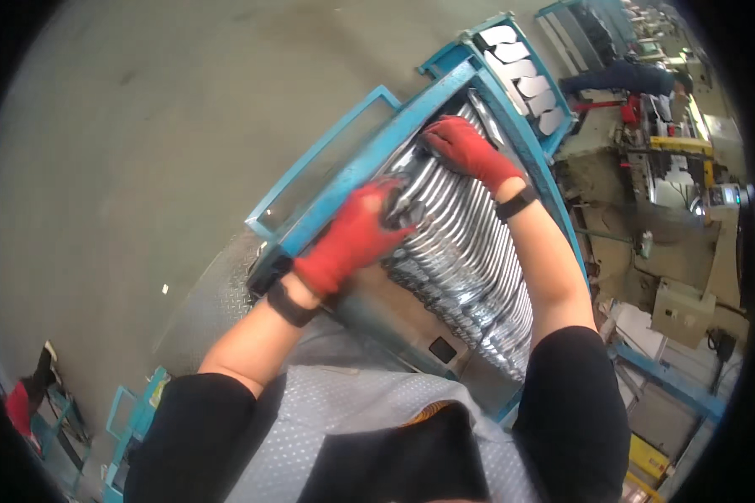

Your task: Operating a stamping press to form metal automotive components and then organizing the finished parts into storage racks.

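Red-gloved L hand (362, 222), R hand (463, 147) | fingers curled, hold unclear | shiny ribbed-looking metal pcs (470, 226) | blue frame (377, 159)

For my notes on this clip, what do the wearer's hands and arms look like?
The left hand and right hand wear red gloves with dark areas at the fingers. A black band circles each wrist, the left band and right band. Black sleeves end near the elbows, leaving the forearms uncovered.
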Available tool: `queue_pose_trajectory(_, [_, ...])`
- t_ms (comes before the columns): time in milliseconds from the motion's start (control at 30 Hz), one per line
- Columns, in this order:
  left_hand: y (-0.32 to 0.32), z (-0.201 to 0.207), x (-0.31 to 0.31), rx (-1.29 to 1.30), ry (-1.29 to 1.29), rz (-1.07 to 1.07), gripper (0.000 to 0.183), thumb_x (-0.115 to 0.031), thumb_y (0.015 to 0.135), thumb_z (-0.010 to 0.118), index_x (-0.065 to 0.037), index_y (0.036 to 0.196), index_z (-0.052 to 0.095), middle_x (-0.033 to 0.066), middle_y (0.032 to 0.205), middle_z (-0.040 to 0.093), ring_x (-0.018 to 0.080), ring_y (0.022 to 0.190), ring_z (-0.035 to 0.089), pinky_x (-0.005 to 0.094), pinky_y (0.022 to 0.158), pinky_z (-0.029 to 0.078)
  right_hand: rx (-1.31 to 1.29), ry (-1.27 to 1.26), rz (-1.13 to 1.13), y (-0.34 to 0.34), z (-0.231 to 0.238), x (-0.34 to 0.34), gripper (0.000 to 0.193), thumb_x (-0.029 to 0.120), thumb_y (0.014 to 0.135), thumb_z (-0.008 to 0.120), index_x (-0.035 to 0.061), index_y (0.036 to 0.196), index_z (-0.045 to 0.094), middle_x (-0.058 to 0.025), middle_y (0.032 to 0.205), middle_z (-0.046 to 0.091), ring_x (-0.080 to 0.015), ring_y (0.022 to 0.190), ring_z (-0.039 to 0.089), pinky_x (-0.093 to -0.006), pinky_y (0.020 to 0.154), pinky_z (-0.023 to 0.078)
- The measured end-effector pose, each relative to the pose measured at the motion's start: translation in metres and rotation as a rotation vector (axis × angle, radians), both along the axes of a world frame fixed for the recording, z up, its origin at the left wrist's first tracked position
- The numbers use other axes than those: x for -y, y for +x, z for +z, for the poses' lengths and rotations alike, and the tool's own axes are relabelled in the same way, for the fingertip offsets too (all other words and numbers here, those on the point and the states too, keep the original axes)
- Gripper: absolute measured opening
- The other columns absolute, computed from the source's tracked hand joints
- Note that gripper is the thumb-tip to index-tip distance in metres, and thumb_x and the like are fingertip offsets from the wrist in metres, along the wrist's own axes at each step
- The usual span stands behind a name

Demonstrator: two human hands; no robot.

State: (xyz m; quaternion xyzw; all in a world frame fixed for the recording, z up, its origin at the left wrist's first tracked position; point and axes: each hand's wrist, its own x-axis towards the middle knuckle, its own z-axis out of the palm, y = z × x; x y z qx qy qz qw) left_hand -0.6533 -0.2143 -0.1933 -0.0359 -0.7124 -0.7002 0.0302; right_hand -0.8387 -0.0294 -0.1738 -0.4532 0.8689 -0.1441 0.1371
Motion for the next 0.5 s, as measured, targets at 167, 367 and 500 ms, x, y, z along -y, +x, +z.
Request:
queue_pose_trajectory(167, [-0.024, 0.036, 0.013, -0.039, -0.338, -0.138, 0.055, -0.036, 0.062, 0.079, 0.001, 0.098, 0.058, 0.0178, 0.085, 0.062, 0.0327, 0.078, 0.061, 0.0385, 0.069, 0.048, 0.287, -0.062, -0.114, -0.016, 0.005, -0.01, 0.023, 0.022, 0.084, 0.054, 0.0032, 0.091, 0.066, -0.0119, 0.094, 0.066, -0.0253, 0.091, 0.06, -0.0358, 0.082, 0.045])
queue_pose_trajectory(367, [-0.022, 0.031, 0.017, -0.079, -0.27, -0.167, 0.056, -0.03, 0.065, 0.078, 0.001, 0.106, 0.056, 0.0171, 0.087, 0.062, 0.0322, 0.079, 0.061, 0.0367, 0.071, 0.049, 0.018, -0.121, -0.721, -0.047, 0.015, -0.108, 0.05, 0.027, 0.075, 0.07, -0.0012, 0.114, 0.054, -0.018, 0.108, 0.061, -0.0279, 0.101, 0.059, -0.0342, 0.088, 0.045])
queue_pose_trajectory(500, [-0.015, 0.02, 0.015, 0.007, -0.226, -0.203, 0.064, -0.019, 0.066, 0.079, 0.0, 0.12, 0.05, 0.0199, 0.109, 0.058, 0.032, 0.102, 0.057, 0.0365, 0.088, 0.044, -0.151, 0.313, -0.704, -0.036, -0.016, -0.144, 0.058, 0.026, 0.072, 0.072, 0.0008, 0.119, 0.049, -0.0205, 0.116, 0.055, -0.0353, 0.103, 0.055, -0.0398, 0.088, 0.045])
